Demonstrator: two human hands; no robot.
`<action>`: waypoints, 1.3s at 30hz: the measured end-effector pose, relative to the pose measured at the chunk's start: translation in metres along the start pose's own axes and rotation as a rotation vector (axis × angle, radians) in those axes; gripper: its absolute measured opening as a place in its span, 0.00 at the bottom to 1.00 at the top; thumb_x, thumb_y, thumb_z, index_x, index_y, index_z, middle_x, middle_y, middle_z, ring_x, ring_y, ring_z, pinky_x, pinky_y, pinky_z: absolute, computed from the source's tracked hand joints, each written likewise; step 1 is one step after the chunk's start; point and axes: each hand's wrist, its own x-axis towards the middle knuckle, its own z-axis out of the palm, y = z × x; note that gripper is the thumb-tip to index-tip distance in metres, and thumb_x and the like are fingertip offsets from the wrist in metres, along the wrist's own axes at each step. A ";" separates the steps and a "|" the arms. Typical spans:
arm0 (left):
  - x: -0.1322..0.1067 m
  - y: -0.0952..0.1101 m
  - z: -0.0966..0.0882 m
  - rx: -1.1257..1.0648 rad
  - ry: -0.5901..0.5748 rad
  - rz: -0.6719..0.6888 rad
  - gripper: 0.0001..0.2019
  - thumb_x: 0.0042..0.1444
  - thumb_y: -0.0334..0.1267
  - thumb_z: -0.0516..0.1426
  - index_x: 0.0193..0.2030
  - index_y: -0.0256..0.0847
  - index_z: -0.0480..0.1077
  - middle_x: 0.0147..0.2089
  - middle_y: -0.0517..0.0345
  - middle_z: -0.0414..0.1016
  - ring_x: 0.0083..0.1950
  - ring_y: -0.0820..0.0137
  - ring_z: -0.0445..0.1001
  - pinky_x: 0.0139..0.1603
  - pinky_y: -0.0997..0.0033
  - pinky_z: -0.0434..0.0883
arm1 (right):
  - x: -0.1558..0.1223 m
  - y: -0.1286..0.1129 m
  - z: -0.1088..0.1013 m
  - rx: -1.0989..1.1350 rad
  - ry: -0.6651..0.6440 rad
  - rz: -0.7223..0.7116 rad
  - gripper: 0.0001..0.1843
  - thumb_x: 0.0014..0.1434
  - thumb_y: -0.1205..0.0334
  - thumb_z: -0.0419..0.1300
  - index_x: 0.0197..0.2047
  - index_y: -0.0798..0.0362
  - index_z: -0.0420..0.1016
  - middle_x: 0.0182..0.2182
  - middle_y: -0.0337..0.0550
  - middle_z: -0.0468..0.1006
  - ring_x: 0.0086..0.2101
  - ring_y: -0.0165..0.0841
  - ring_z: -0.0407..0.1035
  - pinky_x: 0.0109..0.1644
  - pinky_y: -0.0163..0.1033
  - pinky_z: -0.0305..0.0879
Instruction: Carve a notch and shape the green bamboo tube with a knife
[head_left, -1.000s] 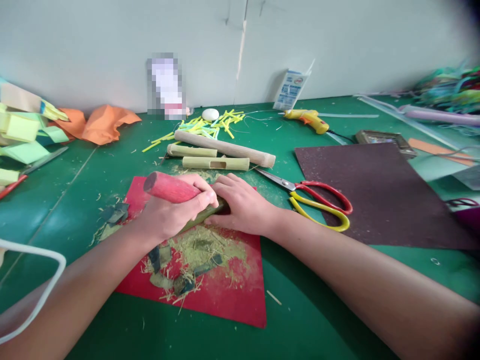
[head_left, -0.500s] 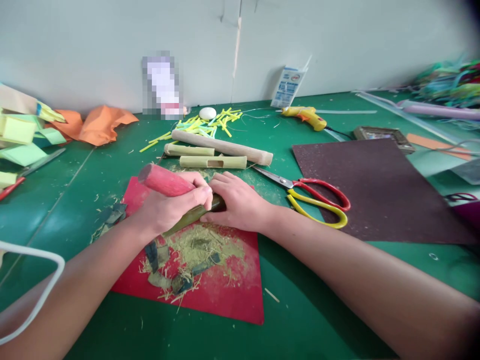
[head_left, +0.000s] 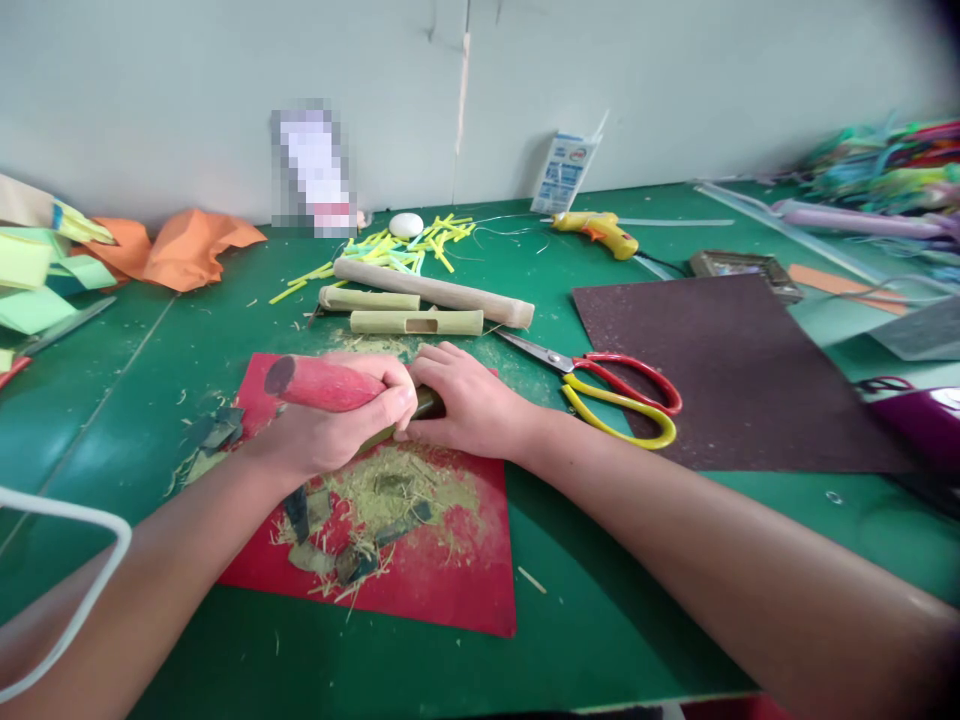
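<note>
My left hand (head_left: 349,425) is closed around a thick red wooden handle (head_left: 322,383); the tool's working end is hidden behind the fingers. Under that hand lies a dark green bamboo piece (head_left: 429,404), mostly covered. My right hand (head_left: 465,405) grips the bamboo from the right, its fingers touching or nearly touching the left hand. Both hands are over a red mat (head_left: 472,595), strewn with pale shavings (head_left: 424,490) and dark peeled chips (head_left: 405,523). Beyond them rest a bamboo tube with a rectangular notch (head_left: 457,322), a shorter bamboo piece (head_left: 375,301) and a wooden stick (head_left: 435,290).
Scissors (head_left: 630,395) with red and yellow handles lie partly on a dark brown board (head_left: 750,380) at right. Behind are a yellow glue gun (head_left: 600,233), a carton (head_left: 566,172) and yellow strips (head_left: 442,240). Orange paper (head_left: 191,248) sits at left.
The red handle has tipped lower, so its butt end now faces me more. The whole view has shifted slightly. My right hand keeps its grip on the bamboo.
</note>
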 end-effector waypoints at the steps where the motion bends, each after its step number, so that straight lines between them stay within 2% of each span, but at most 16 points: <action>1: 0.000 0.000 0.000 -0.006 0.001 0.005 0.12 0.60 0.37 0.53 0.25 0.40 0.68 0.28 0.62 0.74 0.31 0.73 0.71 0.38 0.70 0.68 | 0.000 0.000 0.000 -0.002 -0.003 0.002 0.20 0.55 0.45 0.65 0.37 0.54 0.70 0.36 0.44 0.72 0.38 0.36 0.62 0.43 0.41 0.58; 5: 0.001 0.000 0.002 -0.022 0.015 0.003 0.12 0.60 0.37 0.53 0.24 0.40 0.67 0.27 0.62 0.72 0.29 0.73 0.69 0.34 0.70 0.67 | 0.000 -0.001 0.000 -0.016 -0.003 0.002 0.21 0.55 0.45 0.66 0.37 0.55 0.71 0.36 0.45 0.72 0.38 0.36 0.63 0.43 0.42 0.59; 8: 0.002 -0.002 0.003 -0.045 0.032 -0.061 0.15 0.58 0.38 0.53 0.21 0.40 0.63 0.22 0.62 0.67 0.24 0.74 0.64 0.27 0.70 0.63 | 0.001 -0.001 -0.001 -0.017 -0.004 0.010 0.22 0.53 0.46 0.68 0.38 0.57 0.71 0.36 0.46 0.72 0.39 0.38 0.63 0.45 0.42 0.60; 11: 0.003 -0.004 0.004 -0.045 0.035 -0.104 0.14 0.57 0.37 0.54 0.20 0.40 0.62 0.21 0.61 0.67 0.23 0.74 0.63 0.26 0.69 0.61 | 0.001 -0.001 -0.001 -0.004 -0.006 0.021 0.22 0.52 0.46 0.69 0.38 0.56 0.71 0.36 0.46 0.73 0.39 0.38 0.64 0.45 0.43 0.60; 13: 0.002 -0.005 0.005 -0.090 0.068 -0.070 0.14 0.56 0.36 0.55 0.20 0.40 0.63 0.22 0.61 0.68 0.24 0.74 0.64 0.27 0.69 0.62 | 0.002 -0.002 -0.001 0.009 -0.008 0.024 0.21 0.51 0.47 0.69 0.38 0.56 0.71 0.36 0.46 0.73 0.39 0.38 0.64 0.46 0.43 0.60; 17: 0.000 -0.006 0.006 -0.314 0.155 0.083 0.13 0.59 0.34 0.53 0.22 0.41 0.65 0.24 0.62 0.69 0.26 0.74 0.67 0.31 0.70 0.67 | 0.003 -0.004 -0.002 0.025 -0.012 0.050 0.20 0.50 0.51 0.71 0.36 0.55 0.70 0.36 0.45 0.72 0.38 0.37 0.63 0.44 0.42 0.60; 21: 0.002 -0.003 0.007 -0.276 0.100 0.028 0.12 0.59 0.34 0.53 0.25 0.40 0.69 0.27 0.61 0.72 0.28 0.75 0.69 0.32 0.72 0.67 | 0.003 -0.005 -0.003 0.034 0.004 0.052 0.20 0.49 0.51 0.72 0.35 0.54 0.70 0.34 0.43 0.71 0.37 0.36 0.63 0.42 0.41 0.60; 26: 0.004 -0.001 0.006 -0.224 0.085 -0.025 0.10 0.58 0.34 0.53 0.26 0.39 0.69 0.28 0.62 0.71 0.27 0.76 0.66 0.30 0.73 0.66 | 0.003 -0.003 -0.003 0.029 0.002 0.053 0.20 0.49 0.49 0.71 0.34 0.54 0.70 0.34 0.42 0.70 0.37 0.36 0.63 0.42 0.41 0.59; 31: 0.004 -0.004 0.004 -0.271 0.071 -0.042 0.09 0.58 0.34 0.54 0.27 0.39 0.70 0.27 0.62 0.70 0.25 0.77 0.63 0.28 0.73 0.63 | 0.003 -0.003 -0.004 0.021 -0.013 0.060 0.20 0.50 0.49 0.70 0.35 0.54 0.70 0.35 0.43 0.71 0.38 0.37 0.63 0.43 0.41 0.59; 37: 0.004 -0.012 0.002 -0.355 0.088 -0.102 0.10 0.59 0.38 0.55 0.27 0.40 0.70 0.29 0.61 0.72 0.21 0.79 0.56 0.22 0.72 0.55 | 0.004 -0.002 -0.004 0.014 -0.040 0.058 0.20 0.51 0.47 0.69 0.36 0.54 0.70 0.34 0.43 0.71 0.38 0.37 0.64 0.42 0.41 0.59; 39: 0.004 -0.012 0.001 -0.360 0.086 -0.108 0.11 0.59 0.40 0.56 0.27 0.40 0.71 0.28 0.61 0.72 0.21 0.78 0.56 0.22 0.72 0.55 | 0.004 -0.002 -0.004 0.012 -0.037 0.058 0.20 0.51 0.48 0.70 0.35 0.54 0.70 0.34 0.43 0.70 0.38 0.37 0.63 0.42 0.41 0.59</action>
